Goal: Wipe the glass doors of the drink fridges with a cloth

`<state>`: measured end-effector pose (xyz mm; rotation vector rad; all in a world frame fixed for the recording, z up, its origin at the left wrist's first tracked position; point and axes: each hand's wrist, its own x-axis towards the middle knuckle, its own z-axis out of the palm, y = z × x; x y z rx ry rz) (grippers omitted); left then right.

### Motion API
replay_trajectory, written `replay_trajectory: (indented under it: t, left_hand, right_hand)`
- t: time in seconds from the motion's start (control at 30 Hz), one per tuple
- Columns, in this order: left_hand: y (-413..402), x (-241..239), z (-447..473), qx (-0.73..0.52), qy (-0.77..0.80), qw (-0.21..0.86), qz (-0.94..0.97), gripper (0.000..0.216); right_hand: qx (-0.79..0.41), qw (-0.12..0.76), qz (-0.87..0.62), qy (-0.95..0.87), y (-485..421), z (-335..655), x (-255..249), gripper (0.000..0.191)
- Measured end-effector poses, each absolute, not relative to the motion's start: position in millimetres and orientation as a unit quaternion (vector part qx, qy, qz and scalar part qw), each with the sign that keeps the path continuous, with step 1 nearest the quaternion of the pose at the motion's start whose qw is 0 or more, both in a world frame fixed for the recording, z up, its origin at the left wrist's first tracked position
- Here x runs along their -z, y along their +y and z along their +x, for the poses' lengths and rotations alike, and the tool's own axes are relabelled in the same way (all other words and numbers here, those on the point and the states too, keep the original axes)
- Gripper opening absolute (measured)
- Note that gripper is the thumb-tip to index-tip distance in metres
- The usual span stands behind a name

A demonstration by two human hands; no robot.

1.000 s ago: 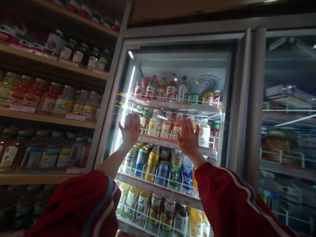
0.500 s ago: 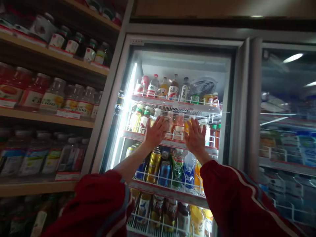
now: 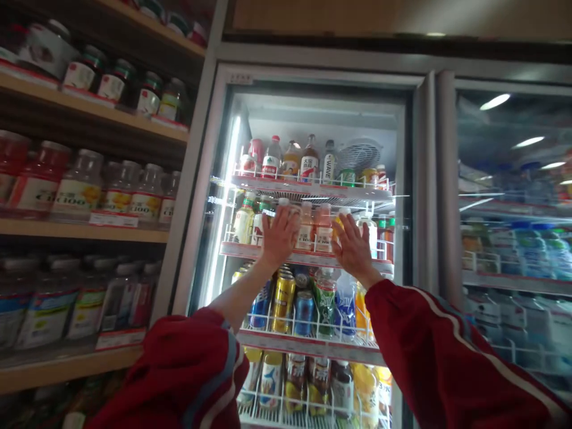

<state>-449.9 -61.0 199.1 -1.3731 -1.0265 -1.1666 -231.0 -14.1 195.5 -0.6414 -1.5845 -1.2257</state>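
Observation:
My left hand point(image 3: 277, 239) is raised with its fingers apart, in front of the second shelf of a lit drinks fridge point(image 3: 426, 196). Level with it, my right hand point(image 3: 356, 249) spreads its fingers over an orange-yellow bottle, partly hiding it. Between the two hands, a pink bottle point(image 3: 323, 229) and a paler pink bottle point(image 3: 305, 229) stand upright behind a white wire rail. Nothing shows in either hand. Whether the fingers touch glass or bottles, I cannot tell. Left of my left hand is a bottle with a pale yellow drink point(image 3: 244, 221).
Above, a shelf point(image 3: 308, 189) carries more bottles. Below are a gold can point(image 3: 283, 304), a blue can point(image 3: 304, 313) and several bottles. Wooden shelves point(image 3: 84, 229) with rows of bottles and jars stand to the left. Another glass-fronted fridge point(image 3: 447, 179) adjoins on the right.
The view has shifted slightly, so the fridge sits a little further left. Both hands stay before the second shelf with fingers apart; the right hand's fingers look more spread.

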Motion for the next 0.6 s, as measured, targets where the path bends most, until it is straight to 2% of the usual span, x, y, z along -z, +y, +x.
replay_trajectory:
  t: [0.13,0.37,0.6]
  left_hand:
    - [-60.1,-195.7,-452.0,0.46,-0.398,0.531,-0.591,0.042]
    - [-72.2,-201.5,-528.4,0.567,-0.463,0.478,-0.486,0.052]
    - [-62.4,-183.6,-473.3,0.506,-0.414,0.516,-0.555,0.045]
  right_hand:
    - [0.499,0.489,-0.269,-0.663,-15.9,-230.8,-195.6,0.048]
    - [0.485,0.495,-0.28,-0.664,-16.6,-232.5,-195.8,0.047]
    - [0.487,0.504,-0.256,-0.666,-16.0,-228.2,-194.7,0.047]
